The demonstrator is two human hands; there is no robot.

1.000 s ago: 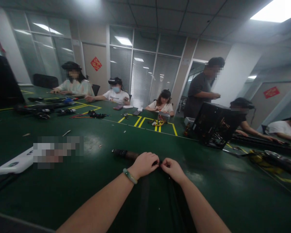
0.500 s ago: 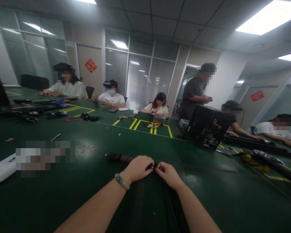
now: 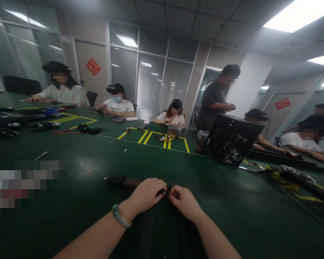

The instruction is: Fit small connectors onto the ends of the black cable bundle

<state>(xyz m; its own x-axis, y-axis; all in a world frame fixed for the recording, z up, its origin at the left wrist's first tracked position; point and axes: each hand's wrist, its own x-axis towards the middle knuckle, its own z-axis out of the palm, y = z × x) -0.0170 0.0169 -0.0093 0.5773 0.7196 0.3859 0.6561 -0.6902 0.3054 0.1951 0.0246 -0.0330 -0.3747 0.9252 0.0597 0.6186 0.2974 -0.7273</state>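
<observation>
My left hand, a green bangle at its wrist, is closed around a small black part with a brass-coloured spot. The fingertips of my right hand pinch at the right end of this same part. Behind my left hand a dark rod-like piece with a shiny tip lies on the green table. Its right end is hidden by the hand, so I cannot tell whether it joins the black part. Below my hands, long dark strips run towards me, too dim to make out.
A black computer case stands at the right, with a yellow-and-black bundle nearer. A power supply with wires sits across the table. Cables and black parts lie at the left, near a thin pale stick. Several people sit around; one person stands.
The view has turned slightly, so the left-side things sit further left. Both hands stay together at the black part, and its brass-coloured spot shows more plainly.
</observation>
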